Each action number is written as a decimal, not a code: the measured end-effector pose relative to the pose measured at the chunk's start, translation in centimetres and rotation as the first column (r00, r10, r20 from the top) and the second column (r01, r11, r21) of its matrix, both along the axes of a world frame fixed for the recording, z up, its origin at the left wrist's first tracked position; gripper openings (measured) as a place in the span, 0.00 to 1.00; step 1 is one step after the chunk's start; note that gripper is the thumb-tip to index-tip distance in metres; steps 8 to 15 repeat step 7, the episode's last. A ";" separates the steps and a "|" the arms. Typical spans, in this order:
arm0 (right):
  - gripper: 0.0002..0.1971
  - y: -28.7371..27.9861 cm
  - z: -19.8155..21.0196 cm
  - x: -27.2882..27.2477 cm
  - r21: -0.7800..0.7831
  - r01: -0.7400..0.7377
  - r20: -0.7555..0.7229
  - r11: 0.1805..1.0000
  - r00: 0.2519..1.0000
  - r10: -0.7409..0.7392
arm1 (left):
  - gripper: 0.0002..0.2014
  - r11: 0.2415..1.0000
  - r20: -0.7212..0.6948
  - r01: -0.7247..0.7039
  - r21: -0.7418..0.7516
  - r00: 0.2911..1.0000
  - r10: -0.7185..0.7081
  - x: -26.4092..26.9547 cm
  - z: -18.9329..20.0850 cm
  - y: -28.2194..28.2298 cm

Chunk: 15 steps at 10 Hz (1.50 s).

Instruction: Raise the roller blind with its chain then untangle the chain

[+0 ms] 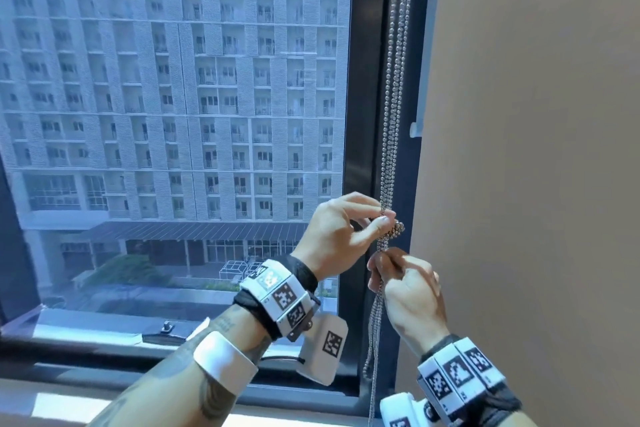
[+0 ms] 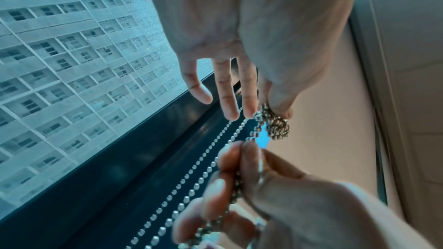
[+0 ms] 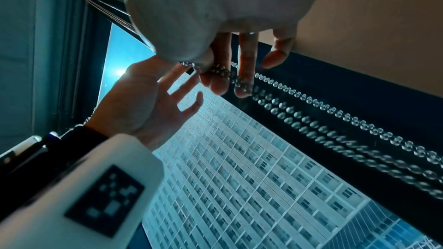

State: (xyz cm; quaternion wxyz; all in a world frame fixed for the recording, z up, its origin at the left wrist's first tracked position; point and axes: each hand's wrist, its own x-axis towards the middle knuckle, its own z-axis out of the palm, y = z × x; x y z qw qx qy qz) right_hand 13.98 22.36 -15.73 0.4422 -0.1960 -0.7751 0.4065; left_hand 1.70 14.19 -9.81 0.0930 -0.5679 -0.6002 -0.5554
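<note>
chain (image 1: 393,97): hangs in several strands along window frame (image 1: 367,114), 1 o'clock of head view, running down past both hands.
knot (image 1: 394,230): bunched ball of beads at mid-height of strands, just at L fingertips; task's 2nd step looks in progress.
blind: not in view; glass uncovered as far as head view shows, so prob. already raised.
left hand (image 1: 332,236): thumb + forefinger pinch knot from 9 o'clock side, other fingers spread away. Why: likely to pick a loop loose w/o covering the tangle.
right hand (image 1: 408,291): directly below knot, at 6 o'clock; fingers curled round strands. Why: prob. holds them steady so L can work the knot.
loose end: slack loop drops below R hand toward sill (image 1: 104,340).
wall (image 1: 536,149): at 3 o'clock, close beside chain; little room on that side.
clip (image 1: 414,129): small white fitting on wall edge at 2 o'clock of knot, apart from it.
obstruction: other strands lie close alongside knot, may snag.
</note>
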 end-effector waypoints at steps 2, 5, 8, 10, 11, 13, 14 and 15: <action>0.15 -0.1 0.0 -0.1 0.008 -0.001 0.026 1.000 1.000 0.001 | 0.09 1.000 0.075 -0.015 0.025 0.997 0.013 0.0 -0.7 0.7; 0.11 0.2 1.9 1.6 0.166 -0.028 0.140 0.986 0.990 0.004 | 0.10 0.998 0.168 0.055 -0.033 0.985 -0.048 0.2 -0.3 -0.2; 0.06 0.3 3.1 2.9 0.308 0.122 -0.129 0.943 0.988 -0.086 | 0.15 0.988 0.199 0.104 -0.119 0.977 -0.079 0.2 0.2 -2.1; 0.06 0.3 3.1 2.9 0.308 0.122 -0.129 0.943 0.988 -0.086 | 0.15 0.988 0.199 0.104 -0.119 0.977 -0.079 0.2 0.2 -2.1; 0.06 0.3 3.1 2.9 0.308 0.122 -0.129 0.943 0.988 -0.086 | 0.15 0.988 0.199 0.104 -0.119 0.977 -0.079 0.2 0.2 -2.1; 0.06 0.3 3.1 2.9 0.308 0.122 -0.129 0.943 0.988 -0.086 | 0.15 0.988 0.199 0.104 -0.119 0.977 -0.079 0.2 0.2 -2.1; 0.06 0.3 3.1 2.9 0.308 0.122 -0.129 0.943 0.988 -0.086 | 0.15 0.988 0.199 0.104 -0.119 0.977 -0.079 0.2 0.2 -2.1; 0.06 0.3 3.1 2.9 0.308 0.122 -0.129 0.943 0.988 -0.086 | 0.15 0.988 0.199 0.104 -0.119 0.977 -0.079 0.2 0.2 -2.1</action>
